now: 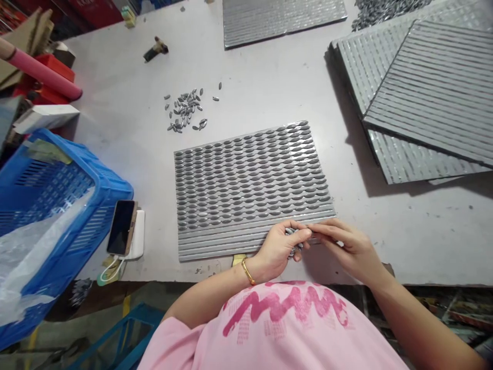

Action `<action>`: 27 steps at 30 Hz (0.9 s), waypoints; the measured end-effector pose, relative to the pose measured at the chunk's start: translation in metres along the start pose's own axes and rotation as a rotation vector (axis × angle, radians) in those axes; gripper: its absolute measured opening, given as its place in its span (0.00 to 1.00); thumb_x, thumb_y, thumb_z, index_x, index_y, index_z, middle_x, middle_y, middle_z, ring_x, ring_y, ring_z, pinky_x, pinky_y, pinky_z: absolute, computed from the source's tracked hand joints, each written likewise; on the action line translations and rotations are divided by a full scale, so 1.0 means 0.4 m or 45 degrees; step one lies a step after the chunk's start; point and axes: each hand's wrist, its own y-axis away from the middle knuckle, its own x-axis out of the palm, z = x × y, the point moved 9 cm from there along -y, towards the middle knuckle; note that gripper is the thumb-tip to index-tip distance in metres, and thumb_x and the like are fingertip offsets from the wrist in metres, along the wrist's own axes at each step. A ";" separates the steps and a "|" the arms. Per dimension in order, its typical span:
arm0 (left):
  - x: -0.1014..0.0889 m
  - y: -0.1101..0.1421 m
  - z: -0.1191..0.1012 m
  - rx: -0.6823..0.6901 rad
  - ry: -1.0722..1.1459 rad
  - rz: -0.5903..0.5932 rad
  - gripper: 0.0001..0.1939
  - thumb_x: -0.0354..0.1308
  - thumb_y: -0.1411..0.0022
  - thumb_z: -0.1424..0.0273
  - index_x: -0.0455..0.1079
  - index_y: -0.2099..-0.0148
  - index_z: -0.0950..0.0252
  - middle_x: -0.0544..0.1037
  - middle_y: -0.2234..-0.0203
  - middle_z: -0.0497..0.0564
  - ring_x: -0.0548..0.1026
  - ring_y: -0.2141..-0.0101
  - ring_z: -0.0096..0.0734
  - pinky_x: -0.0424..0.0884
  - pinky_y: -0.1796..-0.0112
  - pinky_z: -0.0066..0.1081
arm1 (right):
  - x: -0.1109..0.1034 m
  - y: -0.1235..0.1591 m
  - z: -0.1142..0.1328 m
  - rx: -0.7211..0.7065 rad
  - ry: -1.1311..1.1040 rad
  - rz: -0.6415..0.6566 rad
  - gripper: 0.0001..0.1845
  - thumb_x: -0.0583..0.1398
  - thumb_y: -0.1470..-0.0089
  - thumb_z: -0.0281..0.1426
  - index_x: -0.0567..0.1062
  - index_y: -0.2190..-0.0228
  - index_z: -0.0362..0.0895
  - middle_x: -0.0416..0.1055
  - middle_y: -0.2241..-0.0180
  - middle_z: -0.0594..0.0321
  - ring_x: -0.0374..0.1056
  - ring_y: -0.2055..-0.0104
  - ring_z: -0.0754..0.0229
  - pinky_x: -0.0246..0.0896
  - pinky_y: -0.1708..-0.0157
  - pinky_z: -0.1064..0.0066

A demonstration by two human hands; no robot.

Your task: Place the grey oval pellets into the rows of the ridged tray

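Observation:
A grey grooved tray (250, 180) lies on the table in front of me, most of its rows filled with small grey oval pieces. My left hand (279, 246), with a gold bracelet at the wrist, is cupped at the tray's near edge and holds several of those pieces. My right hand (346, 246) is beside it, fingers pinched together at the tray's front right corner, touching the left fingertips. What the right fingers pinch is too small to make out. A loose pile of oval pieces (187, 110) lies on the table beyond the tray.
A stack of grooved trays (419, 97) lies at the right, another tray (281, 18) at the far edge. A blue crate (57, 205) with plastic sheet stands at the left. A phone (121, 226) on a white power bank lies beside it.

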 end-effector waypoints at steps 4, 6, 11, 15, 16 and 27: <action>-0.001 -0.001 -0.001 -0.031 0.093 0.006 0.12 0.64 0.44 0.66 0.70 0.60 0.66 0.76 0.68 0.52 0.73 0.75 0.24 0.57 0.85 0.21 | -0.078 -0.027 -0.069 0.068 0.130 -0.124 0.11 0.60 0.39 0.30 0.78 0.55 0.50 0.75 0.62 0.61 0.72 0.64 0.60 0.68 0.65 0.68; -0.006 -0.001 -0.002 -0.035 0.161 -0.003 0.10 0.58 0.42 0.68 0.71 0.59 0.67 0.77 0.69 0.53 0.74 0.77 0.26 0.58 0.86 0.22 | -0.100 -0.047 -0.095 0.064 0.216 -0.123 0.08 0.60 0.40 0.30 0.77 0.58 0.49 0.75 0.65 0.62 0.69 0.68 0.61 0.65 0.70 0.68; -0.011 0.006 -0.006 -0.029 0.170 0.005 0.10 0.54 0.40 0.71 0.70 0.57 0.68 0.78 0.70 0.55 0.74 0.77 0.27 0.59 0.86 0.22 | -0.097 -0.088 -0.105 -0.107 0.410 -0.019 0.07 0.57 0.37 0.29 0.76 0.62 0.47 0.75 0.66 0.61 0.70 0.66 0.60 0.64 0.68 0.68; -0.010 0.010 -0.009 -0.020 0.147 0.014 0.11 0.56 0.39 0.69 0.68 0.55 0.67 0.78 0.70 0.54 0.73 0.78 0.26 0.59 0.86 0.21 | -0.098 -0.091 -0.104 -0.224 0.651 -0.039 0.08 0.57 0.37 0.29 0.77 0.62 0.46 0.75 0.66 0.59 0.70 0.64 0.58 0.64 0.65 0.67; -0.010 0.011 -0.009 -0.019 0.150 0.015 0.11 0.57 0.39 0.68 0.67 0.54 0.66 0.78 0.70 0.53 0.73 0.78 0.26 0.59 0.86 0.21 | -0.097 -0.089 -0.104 -0.244 0.716 -0.039 0.08 0.57 0.37 0.29 0.78 0.62 0.46 0.75 0.65 0.59 0.70 0.63 0.58 0.63 0.66 0.67; -0.031 0.042 -0.050 0.140 0.115 0.027 0.19 0.66 0.42 0.60 0.71 0.53 0.66 0.76 0.70 0.50 0.71 0.77 0.21 0.57 0.86 0.19 | -0.071 -0.074 -0.055 -0.473 1.137 -0.036 0.07 0.59 0.38 0.26 0.78 0.63 0.45 0.76 0.67 0.63 0.69 0.66 0.62 0.54 0.74 0.70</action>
